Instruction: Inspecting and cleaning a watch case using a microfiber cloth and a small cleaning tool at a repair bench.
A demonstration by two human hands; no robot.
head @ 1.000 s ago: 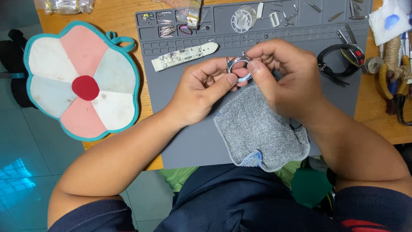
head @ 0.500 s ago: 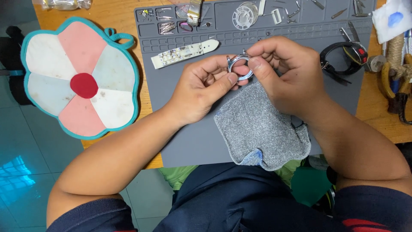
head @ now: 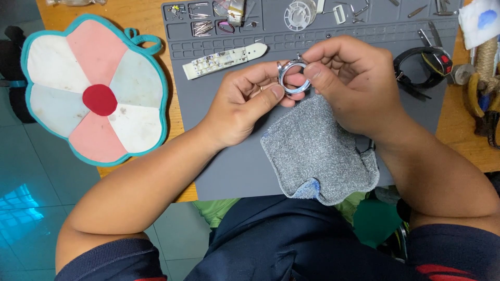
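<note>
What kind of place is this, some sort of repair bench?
Probably a watch repair bench: both hands hold a round metal watch case over a grey work mat whose compartments hold small parts, with a detached white strap and hand tools nearby.

No packages, labels, signs or screens.

One head-worn camera looks steeply down, close over the grey mat point(head: 229, 171).
</note>
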